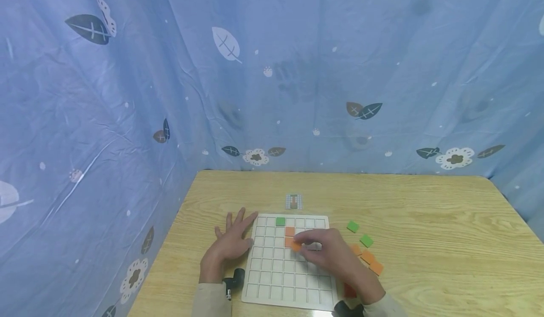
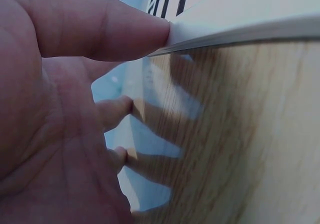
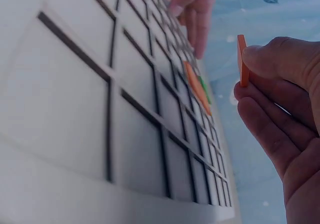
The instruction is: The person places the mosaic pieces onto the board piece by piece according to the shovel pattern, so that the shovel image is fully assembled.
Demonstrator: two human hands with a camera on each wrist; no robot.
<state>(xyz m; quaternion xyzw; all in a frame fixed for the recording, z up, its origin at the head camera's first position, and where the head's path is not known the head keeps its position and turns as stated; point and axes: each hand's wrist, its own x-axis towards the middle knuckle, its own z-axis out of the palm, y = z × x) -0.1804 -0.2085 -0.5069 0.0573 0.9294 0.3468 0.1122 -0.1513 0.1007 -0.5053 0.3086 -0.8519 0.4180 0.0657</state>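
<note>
A white grid board of square cells lies on the wooden table. In its back row sits a green tile; nearer to me are two orange tiles, one of them right in front of the other. My right hand pinches a further orange tile between thumb and fingers, held over the board's middle. My left hand rests spread at the board's left side. Its thumb touches the board's edge in the left wrist view, while the other fingertips are on the table.
Right of the board lie two loose green tiles, one farther back, several orange tiles, and a red tile partly hidden by my right forearm. Behind the board is a small patterned card. A blue curtain hangs around the table.
</note>
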